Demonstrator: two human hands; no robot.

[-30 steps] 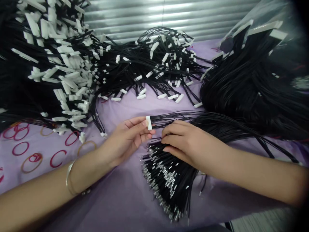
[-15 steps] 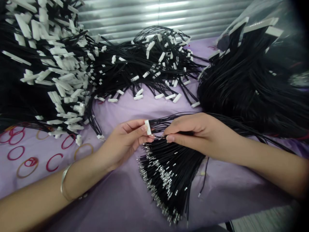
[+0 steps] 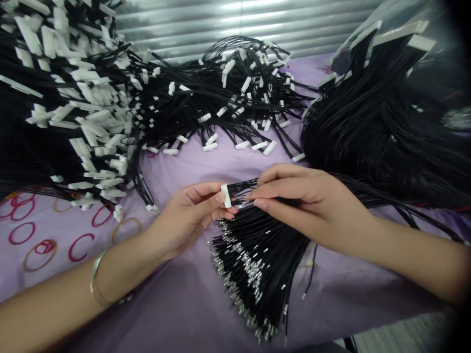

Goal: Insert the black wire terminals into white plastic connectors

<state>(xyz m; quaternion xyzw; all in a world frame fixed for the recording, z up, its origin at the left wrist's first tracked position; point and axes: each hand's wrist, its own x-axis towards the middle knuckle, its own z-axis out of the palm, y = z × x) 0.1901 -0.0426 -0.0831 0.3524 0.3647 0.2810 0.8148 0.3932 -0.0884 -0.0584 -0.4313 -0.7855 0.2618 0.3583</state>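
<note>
Between thumb and fingers, my left hand (image 3: 196, 208) pinches a small white connector housing (image 3: 225, 196) with black wires running out of it to the right. Just right of the housing, my right hand (image 3: 298, 193) is closed in a pinch on a thin black wire (image 3: 246, 202), its shiny metal tip pointing toward the housing. Below both hands a fanned bundle of black wires (image 3: 272, 255) lies on the purple cloth, its silvery crimped ends spread to the lower left. My right fingers hide part of the wires behind them.
A heap of wires with white connectors (image 3: 91, 122) rises at the left, and another pile (image 3: 206, 93) lies at the back. On the right are black wire bundles (image 3: 368, 113) by a clear plastic bag (image 3: 449, 63). Red and tan rubber bands (image 3: 40, 247) lie on the purple cloth (image 3: 176, 304).
My right hand has shifted slightly, with its fingers raised and more extended near the wire tip. My left hand keeps the connector housing in almost the same spot.
</note>
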